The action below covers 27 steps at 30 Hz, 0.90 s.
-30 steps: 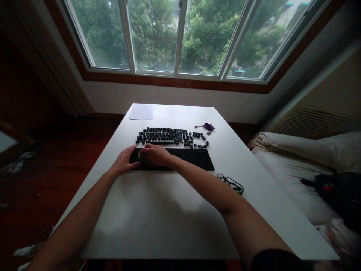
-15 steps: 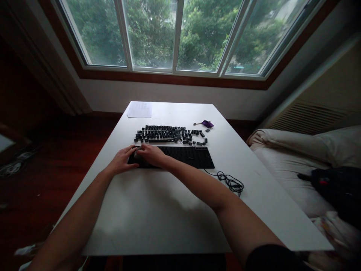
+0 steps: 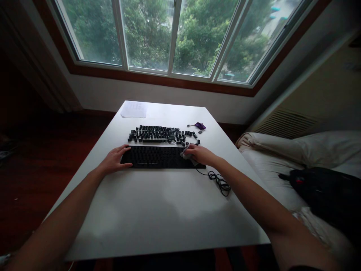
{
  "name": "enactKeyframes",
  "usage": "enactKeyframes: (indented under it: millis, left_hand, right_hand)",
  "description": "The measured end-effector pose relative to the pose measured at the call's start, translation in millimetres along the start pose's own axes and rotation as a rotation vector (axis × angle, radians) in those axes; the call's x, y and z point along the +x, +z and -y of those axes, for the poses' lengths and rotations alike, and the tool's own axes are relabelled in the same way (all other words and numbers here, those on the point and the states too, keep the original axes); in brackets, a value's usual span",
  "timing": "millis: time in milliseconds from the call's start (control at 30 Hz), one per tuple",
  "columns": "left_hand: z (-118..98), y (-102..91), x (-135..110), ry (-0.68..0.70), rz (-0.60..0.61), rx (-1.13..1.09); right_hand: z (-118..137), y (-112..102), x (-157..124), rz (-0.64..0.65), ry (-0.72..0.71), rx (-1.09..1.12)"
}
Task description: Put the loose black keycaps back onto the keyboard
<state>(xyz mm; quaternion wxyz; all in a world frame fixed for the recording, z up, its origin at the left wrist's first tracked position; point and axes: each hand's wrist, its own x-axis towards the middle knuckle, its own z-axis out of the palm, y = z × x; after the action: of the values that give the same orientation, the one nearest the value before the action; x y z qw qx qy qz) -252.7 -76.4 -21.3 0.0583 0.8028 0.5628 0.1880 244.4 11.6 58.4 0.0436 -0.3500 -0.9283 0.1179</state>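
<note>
A black keyboard base (image 3: 158, 157) with its keycaps off lies across the middle of the white table (image 3: 158, 210). My left hand (image 3: 114, 161) rests at its left end, fingers curled round the edge. My right hand (image 3: 197, 154) sits on the keyboard's right end, fingers closed on a small greyish wad (image 3: 186, 154) that looks like a cloth or wipe. Several loose black keycaps (image 3: 158, 134) are laid out in rows just behind the keyboard.
A purple tool (image 3: 199, 125) lies behind the keycaps at the right. A sheet of paper (image 3: 134, 109) is at the table's far left corner. The keyboard's coiled cable (image 3: 219, 181) trails right. A bed with a black bag (image 3: 321, 188) stands right of the table. Windows beyond.
My right hand has slid from the keyboard's left end to its right end with the wad in it. My left hand has stayed at the left end. The view has shifted slightly.
</note>
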Motion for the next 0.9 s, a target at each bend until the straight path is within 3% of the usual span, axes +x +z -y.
enactKeyframes:
  millis: [167,333,467,667,800,900]
  left_hand:
    - [1.6,1.4,-0.6,0.004,0.01,0.012]
    - [-0.8,3.0,-2.8,0.008,-0.003,0.035]
    - [-5.3,2.0,-3.1,0.014,-0.019,0.051]
    - [-3.2,1.1,-2.6,0.025,-0.021,0.038]
    - [0.2,1.9,-1.6,0.029,-0.032,0.036]
    - [-1.3,0.2,0.0,0.032,-0.037,0.043]
  right_hand:
    - [-36.4,-16.6,-39.8,0.021,0.105,-0.083]
    - [-33.2,-22.4,-36.7,-0.086,0.086,-0.112]
    - [9.7,-9.6,3.0,-0.181,-0.051,-0.065]
    - [101.0,33.6,90.7,-0.291,-0.326,-0.006]
    - [146.6,59.1,143.2,-0.317,-0.379,-0.024]
    - [167.9,73.4,166.4,-0.309,-0.395,-0.027]
